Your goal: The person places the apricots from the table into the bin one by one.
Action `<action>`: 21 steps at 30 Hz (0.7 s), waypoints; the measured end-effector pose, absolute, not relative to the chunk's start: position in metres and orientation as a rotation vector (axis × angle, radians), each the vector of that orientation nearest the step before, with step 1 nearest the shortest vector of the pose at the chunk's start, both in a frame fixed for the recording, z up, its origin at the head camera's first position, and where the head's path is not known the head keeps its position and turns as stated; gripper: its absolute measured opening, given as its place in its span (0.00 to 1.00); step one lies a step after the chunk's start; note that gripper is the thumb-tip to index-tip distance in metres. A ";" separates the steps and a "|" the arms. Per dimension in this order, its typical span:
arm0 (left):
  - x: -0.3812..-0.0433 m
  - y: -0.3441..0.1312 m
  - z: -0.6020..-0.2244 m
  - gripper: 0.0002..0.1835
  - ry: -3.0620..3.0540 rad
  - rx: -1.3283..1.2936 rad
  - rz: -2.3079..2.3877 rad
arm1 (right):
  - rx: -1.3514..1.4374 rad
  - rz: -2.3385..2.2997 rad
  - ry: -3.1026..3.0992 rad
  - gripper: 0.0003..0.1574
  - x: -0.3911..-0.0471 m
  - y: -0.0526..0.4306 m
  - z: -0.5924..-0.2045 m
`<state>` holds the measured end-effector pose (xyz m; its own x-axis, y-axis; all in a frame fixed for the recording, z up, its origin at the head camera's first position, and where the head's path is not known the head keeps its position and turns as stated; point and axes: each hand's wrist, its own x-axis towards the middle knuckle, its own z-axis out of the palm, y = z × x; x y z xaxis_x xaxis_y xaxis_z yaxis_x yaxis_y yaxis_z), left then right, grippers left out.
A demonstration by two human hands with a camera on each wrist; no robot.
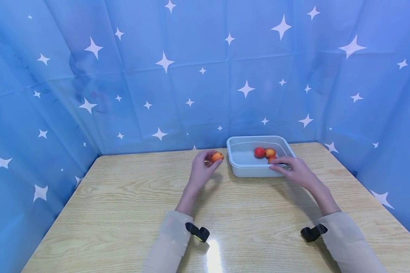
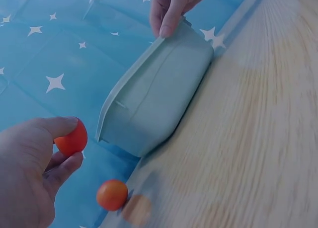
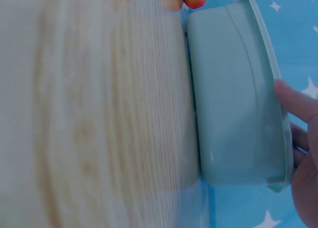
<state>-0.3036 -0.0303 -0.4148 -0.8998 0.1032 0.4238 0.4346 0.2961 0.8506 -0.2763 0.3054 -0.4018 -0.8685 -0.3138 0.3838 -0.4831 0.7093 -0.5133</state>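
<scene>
Between its thumb and fingertips, my left hand pinches a small round orange-red fruit just left of the light blue plastic container. A second orange fruit lies on the table below that hand; in the head view I cannot make it out separately. My right hand grips the container's near rim, its thumb against the outer side and the fingers over the inside. Inside the container are a red fruit, an orange one and another partly covered by the right fingers.
The container stands near the back edge of the wood-grain table. Behind and around the table hangs a blue curtain with white stars. A black wrist camera is strapped over each sleeve.
</scene>
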 end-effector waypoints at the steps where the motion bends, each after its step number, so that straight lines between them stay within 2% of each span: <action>1: -0.303 -0.029 -0.414 0.18 -2.269 -0.489 -1.645 | 0.632 0.907 -2.650 0.15 -0.276 0.305 -0.401; 21: -0.297 0.011 -0.398 0.20 -2.169 -0.508 -1.721 | 0.640 0.905 -2.645 0.15 -0.276 0.305 -0.402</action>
<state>-0.2968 0.0106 -0.3977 -0.8838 0.0746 0.4618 0.4667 0.2089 0.8594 -0.2762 0.3055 -0.4018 -0.8651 -0.3189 0.3873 -0.4892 0.7070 -0.5107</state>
